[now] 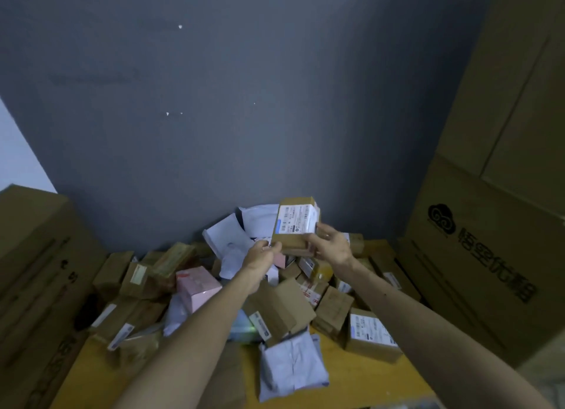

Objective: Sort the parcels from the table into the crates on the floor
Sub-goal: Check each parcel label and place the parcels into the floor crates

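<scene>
The cardboard parcel (296,243) is held raised above the heap of parcels (275,311). The left hand (263,254) pinches its 7 o'clock corner; the right hand (331,245) grips its 5 o'clock edge. Print on the label (295,220) is illegible. The table (360,375) is mostly buried.

Both bare arms reach forward, almost straight, and converge toward twelve o'clock. The left arm (195,329) comes in from about seven o'clock and the right arm (428,317) from about four o'clock. The left hand (262,252) shows its back to the camera, its fingers curled to pinch the lower left corner of a small cardboard box (295,222). The right hand (331,245) grips the box's lower right corner, with the thumb pointing toward nine o'clock and the fingers reaching up its side. The hands are close together but apart.
</scene>
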